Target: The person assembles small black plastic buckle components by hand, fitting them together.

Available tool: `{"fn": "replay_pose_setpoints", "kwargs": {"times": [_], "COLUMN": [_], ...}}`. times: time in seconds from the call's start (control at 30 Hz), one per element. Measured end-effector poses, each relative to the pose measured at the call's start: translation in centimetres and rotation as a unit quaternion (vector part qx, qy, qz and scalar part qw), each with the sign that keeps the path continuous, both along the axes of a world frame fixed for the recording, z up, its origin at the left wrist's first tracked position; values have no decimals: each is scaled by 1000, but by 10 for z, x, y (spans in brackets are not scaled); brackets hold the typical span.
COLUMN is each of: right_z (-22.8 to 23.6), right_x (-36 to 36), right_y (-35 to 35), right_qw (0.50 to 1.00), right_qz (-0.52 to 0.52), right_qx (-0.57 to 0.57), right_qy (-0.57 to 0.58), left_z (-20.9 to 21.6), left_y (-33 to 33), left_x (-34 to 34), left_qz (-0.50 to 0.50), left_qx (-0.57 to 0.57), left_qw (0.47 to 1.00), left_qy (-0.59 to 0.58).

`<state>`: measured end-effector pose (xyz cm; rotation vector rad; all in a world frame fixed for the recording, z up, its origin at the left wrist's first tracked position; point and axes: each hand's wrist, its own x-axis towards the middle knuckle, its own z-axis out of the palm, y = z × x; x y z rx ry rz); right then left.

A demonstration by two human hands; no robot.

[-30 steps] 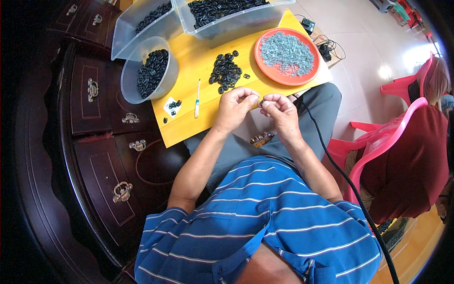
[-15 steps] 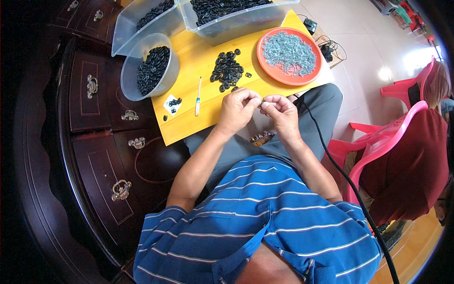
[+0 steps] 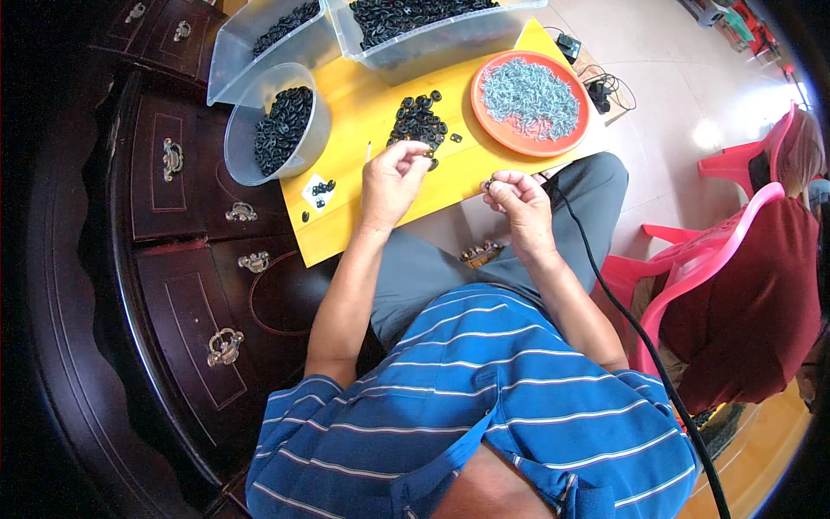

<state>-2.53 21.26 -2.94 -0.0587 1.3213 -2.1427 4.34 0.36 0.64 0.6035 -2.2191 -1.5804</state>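
Note:
My left hand hovers at the near edge of a loose pile of small black plastic pieces. Thumb and forefinger are pinched on what looks like one such black piece; its details are too small to read. Beyond the table's front edge, over my lap, my right hand is closed, pinching a small dark piece between thumb and forefinger. A slim screwdriver lies mostly hidden behind my left hand. Several black pieces rest on a white card left of it.
An orange-red plate of silvery screws stands at the table's right. Clear tubs of black pieces line the left and back. A black cable runs past my right arm. Drawers stand left; a person sits on a pink chair right.
My hands were together at the table's front edge and have parted. The left moved left to the pile's near edge, covering much of the screwdriver; the right stayed nearly in place.

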Motion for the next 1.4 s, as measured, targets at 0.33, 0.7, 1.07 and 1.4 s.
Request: {"fn": "replay_pose_setpoints", "kwargs": {"times": [0.33, 0.7, 1.07, 1.4], "right_z": [-4, -1, 3, 8], "right_x": [-3, -5, -3, -7], "right_y": [-1, 0, -5, 3], "right_qw": [1000, 999, 1000, 1000], "right_qz": [25, 37, 10, 14], "right_qx": [-2, -6, -20, -8], "right_qy": [1, 3, -15, -27], "left_z": [3, -8, 15, 34], "left_y": [10, 11, 26, 51], "left_x": [5, 3, -9, -13], "left_qz": [-18, -48, -57, -50], "left_qx": [-320, -432, -276, 218], "left_qw": [946, 901, 959, 974], "left_qy": [-41, -5, 13, 22]}}
